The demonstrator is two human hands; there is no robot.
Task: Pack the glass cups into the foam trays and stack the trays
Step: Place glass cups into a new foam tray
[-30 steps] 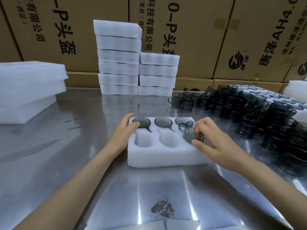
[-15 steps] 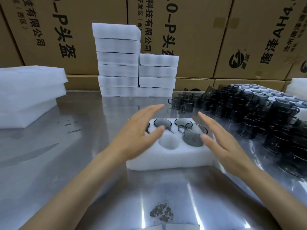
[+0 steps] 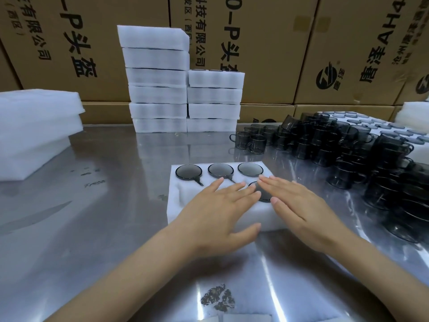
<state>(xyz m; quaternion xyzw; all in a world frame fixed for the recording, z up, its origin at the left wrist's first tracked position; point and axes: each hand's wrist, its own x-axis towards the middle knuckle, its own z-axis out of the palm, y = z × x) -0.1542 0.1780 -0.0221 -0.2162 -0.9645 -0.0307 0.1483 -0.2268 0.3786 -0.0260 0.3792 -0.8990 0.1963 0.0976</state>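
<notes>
A white foam tray (image 3: 176, 205) lies on the steel table in front of me. Three smoky glass cups (image 3: 188, 171) sit sunk in its back row, rims level with the foam. A fourth cup (image 3: 261, 194) is in the front right pocket, mostly under my fingers. My left hand (image 3: 220, 210) lies flat and open over the front pockets. My right hand (image 3: 301, 205) is flat too, fingertips on the fourth cup's rim. Neither hand grips anything. The front left and middle pockets are hidden by my left hand.
Many loose smoky cups (image 3: 348, 149) crowd the table at right. Two stacks of foam trays (image 3: 157, 89) stand at the back centre. Foam sheets (image 3: 34, 126) pile at the left. Cardboard boxes (image 3: 255, 43) wall the rear. A dark stain (image 3: 218, 298) marks the near table.
The right hand let go of the fourth cup, which has sunk down into its pocket. Both hands came together flat over the tray's front row.
</notes>
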